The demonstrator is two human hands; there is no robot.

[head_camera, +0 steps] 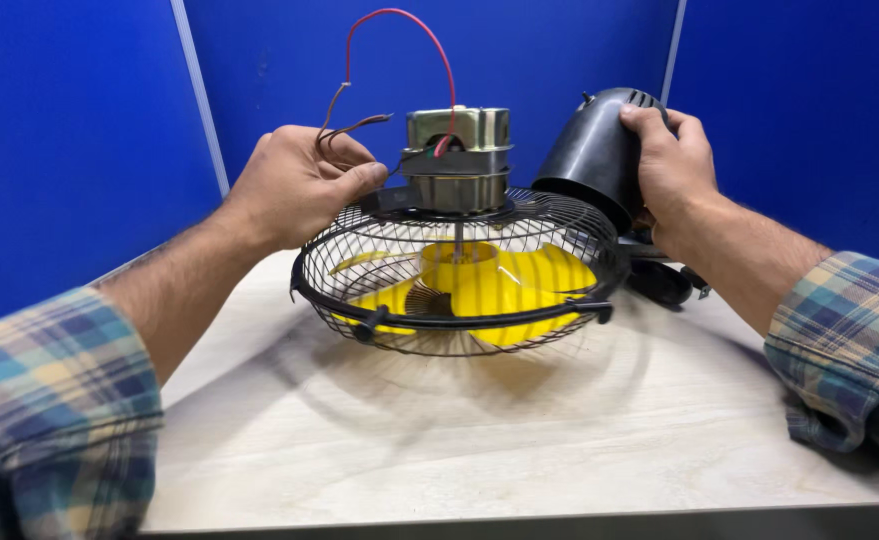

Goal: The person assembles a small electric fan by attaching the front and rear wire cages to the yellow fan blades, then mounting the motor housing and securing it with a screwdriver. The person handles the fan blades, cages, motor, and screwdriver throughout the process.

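Fingers (pixel 354 178) of left hand (pixel 294 185) grip fan cage (pixel 459 300) rim; right hand (pixel 669 160) clasps motor cover (pixel 589 155).

Both forearms are bare, with dark hair along them. Above the left hand (pixel 299 185) and the right hand (pixel 671 160), each arm wears a loose plaid shirt sleeve (pixel 54 400), pushed well back from the wrist. The check runs in blue, teal, yellow and grey. The right cuff (pixel 839 350) hangs open and crumpled. No rings or watch show.
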